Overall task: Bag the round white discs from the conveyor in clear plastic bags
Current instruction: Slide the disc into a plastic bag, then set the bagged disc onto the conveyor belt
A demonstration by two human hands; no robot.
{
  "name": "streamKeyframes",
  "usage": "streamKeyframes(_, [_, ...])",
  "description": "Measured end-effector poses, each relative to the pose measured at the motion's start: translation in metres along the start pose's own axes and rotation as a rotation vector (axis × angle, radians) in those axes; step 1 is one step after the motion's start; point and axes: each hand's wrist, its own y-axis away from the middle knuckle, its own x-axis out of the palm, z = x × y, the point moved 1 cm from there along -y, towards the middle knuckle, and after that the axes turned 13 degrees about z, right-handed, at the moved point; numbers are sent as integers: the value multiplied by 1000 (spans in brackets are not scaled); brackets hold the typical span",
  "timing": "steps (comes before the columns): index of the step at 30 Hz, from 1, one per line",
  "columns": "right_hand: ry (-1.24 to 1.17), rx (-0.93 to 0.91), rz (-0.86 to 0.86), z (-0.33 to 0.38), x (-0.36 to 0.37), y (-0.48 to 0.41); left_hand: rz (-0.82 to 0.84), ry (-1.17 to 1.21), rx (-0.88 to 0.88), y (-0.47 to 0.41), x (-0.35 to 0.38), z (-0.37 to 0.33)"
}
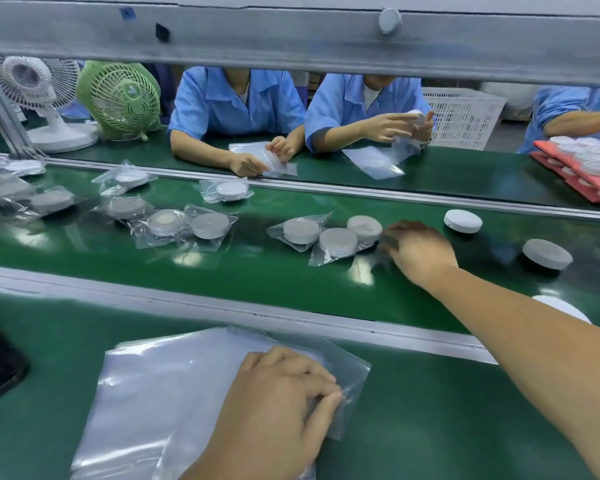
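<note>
Many bagged round white discs (302,232) lie left and centre on the green conveyor belt (257,271); bare white discs (463,221) wait at right. The right hand (420,251) reaches the centre ones, its grip unreadable. At lower centre, the left hand (278,403), fingers curled, pinches the stack of clear plastic bags (160,386).

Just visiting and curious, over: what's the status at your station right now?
Left hand pinching top clear bag of stack. Right hand at a bagged disc on the belt, grip blurred. Bare discs waiting right of it, nothing blocking.
</note>
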Motion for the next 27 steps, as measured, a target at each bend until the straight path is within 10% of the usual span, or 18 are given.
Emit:
streamKeyframes(12, [28, -53, 398, 29, 15, -22, -10, 88, -121, -1, -13, -3])
streamKeyframes(21, [146, -211, 315, 63, 6, -61, -171, 210, -146, -14, -44, 4])
streamKeyframes(27, [-190, -81, 36, 67, 3, -47, -215, 265, -194, -15, -45, 15])
